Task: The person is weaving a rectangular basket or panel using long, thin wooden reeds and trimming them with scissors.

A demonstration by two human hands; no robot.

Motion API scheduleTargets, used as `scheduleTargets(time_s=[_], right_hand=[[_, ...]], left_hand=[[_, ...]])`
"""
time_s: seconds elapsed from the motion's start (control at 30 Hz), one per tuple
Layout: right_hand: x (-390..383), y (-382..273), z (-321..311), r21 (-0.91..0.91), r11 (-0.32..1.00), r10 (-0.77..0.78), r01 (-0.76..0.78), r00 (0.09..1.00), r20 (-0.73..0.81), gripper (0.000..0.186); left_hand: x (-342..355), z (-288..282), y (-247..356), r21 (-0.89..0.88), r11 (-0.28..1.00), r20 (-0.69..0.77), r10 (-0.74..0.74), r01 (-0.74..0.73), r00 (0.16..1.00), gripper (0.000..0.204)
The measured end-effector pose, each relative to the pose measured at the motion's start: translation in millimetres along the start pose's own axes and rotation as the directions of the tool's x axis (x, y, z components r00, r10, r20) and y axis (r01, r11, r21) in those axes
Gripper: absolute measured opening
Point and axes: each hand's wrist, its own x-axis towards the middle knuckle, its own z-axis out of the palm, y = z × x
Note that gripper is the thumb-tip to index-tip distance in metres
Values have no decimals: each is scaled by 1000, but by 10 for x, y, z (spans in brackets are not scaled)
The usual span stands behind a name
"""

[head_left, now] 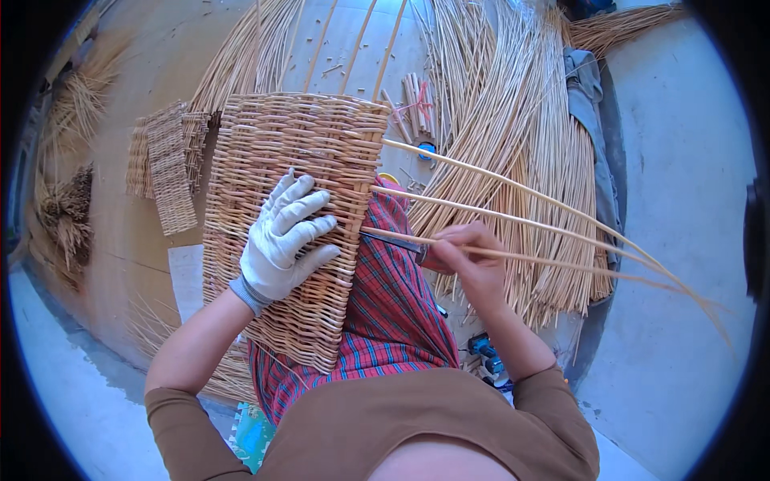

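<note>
One woven wicker panel point(321, 280) across the plaid-covered lap point(401, 297), likely light, stiff and best held by its left and right edges, left grip point(281, 244) unclenched upon it, right grip point(480, 268) grasping a springy-looking rod point(545, 261) and dark-bladed tool point(393, 241).

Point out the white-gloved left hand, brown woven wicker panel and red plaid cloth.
White-gloved left hand point(274, 244), head view: back of the hand.
Brown woven wicker panel point(309, 148), head view: weave above the hand.
Red plaid cloth point(399, 297), head view: part beside the panel.
</note>
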Motion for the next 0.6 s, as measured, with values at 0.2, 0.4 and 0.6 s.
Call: scheduleTargets(time_s=[0.2,0.4,0.6], right_hand=[[289,-181,153,-364,931,98,8,957,272,35],[607,-372,66,-557,825,419,-97,767,487,41],[668,-357,19,-722,690,578,-50,638,509,40]], left_hand=[[-43,38,-73,-58,998,26,2,0,1000,41],[-45,32,-56,-49,998,20,-31,32,999,41],[-26,61,-49,-95,993,-63,-70,63,996,69]])
